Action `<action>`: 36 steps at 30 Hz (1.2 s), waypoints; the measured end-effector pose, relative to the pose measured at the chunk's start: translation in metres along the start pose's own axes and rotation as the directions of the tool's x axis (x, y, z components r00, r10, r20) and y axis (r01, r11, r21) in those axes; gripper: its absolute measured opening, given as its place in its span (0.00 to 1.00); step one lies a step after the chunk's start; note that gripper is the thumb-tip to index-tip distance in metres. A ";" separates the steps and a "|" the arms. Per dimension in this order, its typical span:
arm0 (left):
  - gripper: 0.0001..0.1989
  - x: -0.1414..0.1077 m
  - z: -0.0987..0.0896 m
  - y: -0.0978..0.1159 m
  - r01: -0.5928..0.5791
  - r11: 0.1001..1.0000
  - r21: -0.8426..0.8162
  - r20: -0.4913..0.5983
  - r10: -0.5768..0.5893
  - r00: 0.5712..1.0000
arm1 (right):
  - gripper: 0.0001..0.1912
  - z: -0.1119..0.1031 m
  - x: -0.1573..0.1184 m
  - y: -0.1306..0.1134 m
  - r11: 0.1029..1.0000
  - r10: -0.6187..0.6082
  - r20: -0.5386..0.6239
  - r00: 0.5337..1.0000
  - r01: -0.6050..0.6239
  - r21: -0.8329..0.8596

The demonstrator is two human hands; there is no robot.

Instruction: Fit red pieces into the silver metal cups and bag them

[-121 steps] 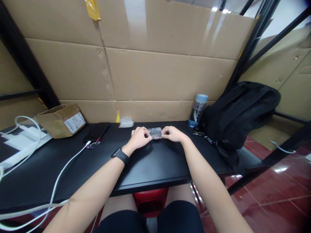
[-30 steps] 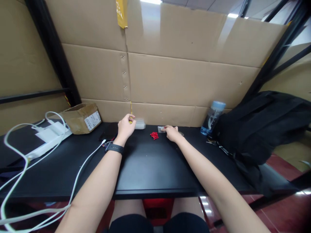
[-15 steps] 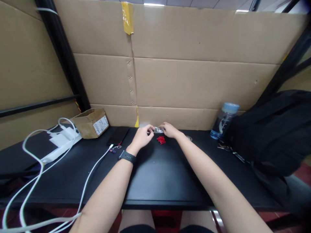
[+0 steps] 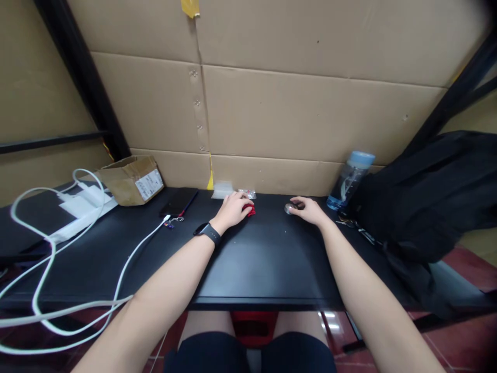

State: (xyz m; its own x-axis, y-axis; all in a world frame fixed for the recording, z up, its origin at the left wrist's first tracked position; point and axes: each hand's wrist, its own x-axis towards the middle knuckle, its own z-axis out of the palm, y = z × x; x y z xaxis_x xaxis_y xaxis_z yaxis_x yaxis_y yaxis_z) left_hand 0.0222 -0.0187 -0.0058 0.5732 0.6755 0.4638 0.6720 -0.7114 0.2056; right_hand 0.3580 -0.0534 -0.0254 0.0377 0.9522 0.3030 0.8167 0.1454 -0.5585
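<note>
My left hand, with a dark watch on its wrist, is over the small red pieces near the back of the black table and partly covers them; its fingers are curled round them. Just behind lies a small clear plastic bag, and left of that a flat translucent packet. To the right, my right hand has its thumb and fingers round the edge of a small round silvery object on the table.
An open cardboard box, white chargers with looping cables and a dark phone are at the left. At the right are a blue-lidded bottle, keys and a black backpack.
My right hand has left the clear bag and moved right to the round silvery object. My left hand has come down over the red pieces. The view has tilted lower.
</note>
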 end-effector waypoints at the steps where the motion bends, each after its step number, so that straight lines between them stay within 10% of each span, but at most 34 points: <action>1: 0.12 0.000 0.001 -0.001 -0.002 1.000 0.005 0.008 0.002 1.000 | 0.25 0.002 0.002 0.000 1.000 0.003 0.013 1.000 -0.003 0.008; 20: 0.07 0.009 0.014 -0.009 0.050 0.996 -0.073 -0.028 -0.052 0.998 | 0.19 0.006 0.002 -0.004 0.994 -0.028 -0.002 1.000 0.028 0.105; 36: 0.07 -0.003 -0.032 -0.010 0.144 0.944 -0.296 -0.171 -0.200 0.965 | 0.21 0.003 0.003 0.004 0.986 -0.035 -0.006 0.999 0.035 0.160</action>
State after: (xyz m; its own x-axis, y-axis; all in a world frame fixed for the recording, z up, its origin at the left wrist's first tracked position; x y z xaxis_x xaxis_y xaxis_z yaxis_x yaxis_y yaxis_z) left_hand -0.0018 -0.0196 0.0186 0.3385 0.7611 0.5533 0.5781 -0.6322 0.5159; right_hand 0.3594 -0.0495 -0.0290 0.0125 0.9450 0.3269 0.7145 0.2202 -0.6641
